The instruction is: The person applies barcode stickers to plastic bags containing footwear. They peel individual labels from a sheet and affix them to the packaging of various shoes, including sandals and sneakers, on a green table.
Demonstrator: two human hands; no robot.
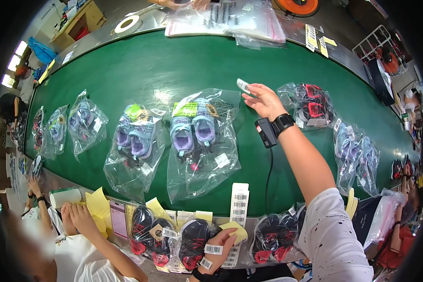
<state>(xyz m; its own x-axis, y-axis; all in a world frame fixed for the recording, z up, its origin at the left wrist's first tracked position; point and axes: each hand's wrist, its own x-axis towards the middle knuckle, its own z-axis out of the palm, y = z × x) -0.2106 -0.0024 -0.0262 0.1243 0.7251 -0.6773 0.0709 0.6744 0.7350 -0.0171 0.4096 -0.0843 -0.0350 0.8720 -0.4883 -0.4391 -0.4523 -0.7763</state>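
Observation:
My right hand is raised over the green work surface. Its fingertips pinch a small white barcode label. Near the front edge, my left hand grips a piece of yellow backing paper. Barcode labels are stuck on the back of that hand and by its wrist. Beside it lie a long strip of barcode labels and bagged black-and-red shoes. Left of my right hand rests a bagged pair of light blue-and-purple shoes; to its right are bagged red-and-black shoes.
More bagged blue shoes lie leftward, others rightward. Clear plastic bags are stacked at the far edge, near a tape roll. A co-worker's hands are at left by a phone. A cable hangs from my right wrist's device.

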